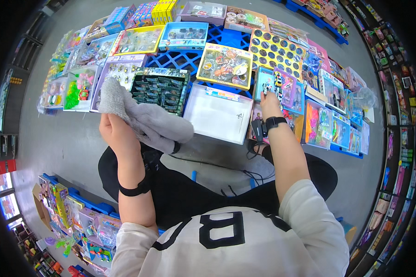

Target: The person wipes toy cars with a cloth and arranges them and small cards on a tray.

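Note:
My left hand (116,133) grips a fluffy grey cloth (149,119), which hangs to the right over my knee and partly hides a dark box of small packets (161,86). Over on the right, my right hand (271,101) reaches into a light-blue display box (300,104). Its fingers are closed around a small black-and-white toy car (266,86). A yellow toy car (278,79) lies just beyond the fingertips, near a purple card (288,85). Between my hands sits a white open-topped box (216,114) with a bare bottom and handwriting inside.
Boxes of small toys cover a blue plastic pallet (180,59), including a yellow tray (225,65) and a sheet of round items (275,50). Cables (258,175) lie on the floor by my feet. More toys (90,225) stand behind my left side; stocked shelves (398,138) line the right.

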Action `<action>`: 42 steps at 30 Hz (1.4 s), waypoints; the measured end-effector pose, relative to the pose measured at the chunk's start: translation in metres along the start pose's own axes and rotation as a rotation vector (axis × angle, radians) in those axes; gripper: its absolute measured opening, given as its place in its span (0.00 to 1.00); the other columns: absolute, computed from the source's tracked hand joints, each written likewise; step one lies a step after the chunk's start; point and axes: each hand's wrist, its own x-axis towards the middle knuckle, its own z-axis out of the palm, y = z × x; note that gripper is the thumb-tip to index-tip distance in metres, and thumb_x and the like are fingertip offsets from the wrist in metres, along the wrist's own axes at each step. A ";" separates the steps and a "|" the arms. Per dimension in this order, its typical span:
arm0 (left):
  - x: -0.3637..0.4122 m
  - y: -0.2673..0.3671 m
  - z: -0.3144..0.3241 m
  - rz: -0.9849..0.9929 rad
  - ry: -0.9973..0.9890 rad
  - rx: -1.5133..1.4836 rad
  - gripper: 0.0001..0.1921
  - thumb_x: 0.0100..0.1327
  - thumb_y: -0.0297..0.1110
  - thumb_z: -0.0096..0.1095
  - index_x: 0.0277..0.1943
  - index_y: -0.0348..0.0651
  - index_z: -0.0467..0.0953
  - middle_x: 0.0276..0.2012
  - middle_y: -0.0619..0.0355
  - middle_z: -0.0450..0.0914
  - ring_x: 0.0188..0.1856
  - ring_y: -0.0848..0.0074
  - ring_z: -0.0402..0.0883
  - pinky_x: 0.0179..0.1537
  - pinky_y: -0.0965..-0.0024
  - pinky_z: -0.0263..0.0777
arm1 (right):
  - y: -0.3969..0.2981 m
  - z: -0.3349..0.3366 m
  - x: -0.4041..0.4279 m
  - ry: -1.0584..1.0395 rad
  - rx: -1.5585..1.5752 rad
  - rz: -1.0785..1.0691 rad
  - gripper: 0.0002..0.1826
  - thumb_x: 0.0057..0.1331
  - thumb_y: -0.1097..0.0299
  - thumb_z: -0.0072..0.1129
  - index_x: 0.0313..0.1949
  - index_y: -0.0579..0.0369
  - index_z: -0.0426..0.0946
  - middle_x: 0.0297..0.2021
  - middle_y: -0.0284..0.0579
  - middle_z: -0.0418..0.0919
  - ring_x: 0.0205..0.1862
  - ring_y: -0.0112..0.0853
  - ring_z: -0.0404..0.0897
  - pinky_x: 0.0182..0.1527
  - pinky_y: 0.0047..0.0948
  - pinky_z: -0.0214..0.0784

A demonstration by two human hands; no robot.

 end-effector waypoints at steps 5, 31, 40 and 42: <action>-0.002 -0.015 -0.003 -0.012 -0.118 0.060 0.19 0.67 0.33 0.40 0.54 0.27 0.66 0.50 0.49 0.72 0.51 0.71 0.72 0.51 0.73 0.66 | 0.009 -0.004 0.018 -0.138 -0.122 0.216 0.19 0.60 0.56 0.51 0.27 0.62 0.76 0.25 0.58 0.77 0.30 0.50 0.77 0.34 0.42 0.70; 0.000 -0.003 -0.006 -0.020 -0.032 -0.120 0.18 0.67 0.35 0.42 0.51 0.28 0.69 0.46 0.53 0.75 0.46 0.75 0.74 0.46 0.74 0.67 | -0.065 0.047 -0.173 -0.691 -0.304 -0.442 0.12 0.53 0.69 0.55 0.38 0.51 0.73 0.37 0.45 0.75 0.46 0.39 0.72 0.50 0.44 0.59; 0.007 0.018 -0.024 -0.097 0.072 -0.273 0.20 0.68 0.37 0.39 0.55 0.30 0.65 0.50 0.52 0.72 0.51 0.73 0.72 0.50 0.72 0.66 | -0.089 -0.057 -0.176 -1.223 -0.145 -0.825 0.15 0.48 0.74 0.51 0.38 0.56 0.76 0.35 0.52 0.77 0.42 0.46 0.75 0.42 0.39 0.67; 0.007 0.017 -0.024 -0.086 0.047 -0.289 0.20 0.68 0.37 0.39 0.55 0.30 0.65 0.50 0.52 0.72 0.50 0.73 0.72 0.49 0.72 0.67 | -0.090 -0.063 -0.172 -1.277 -0.151 -0.855 0.15 0.49 0.72 0.53 0.39 0.57 0.75 0.35 0.54 0.76 0.41 0.48 0.74 0.42 0.40 0.66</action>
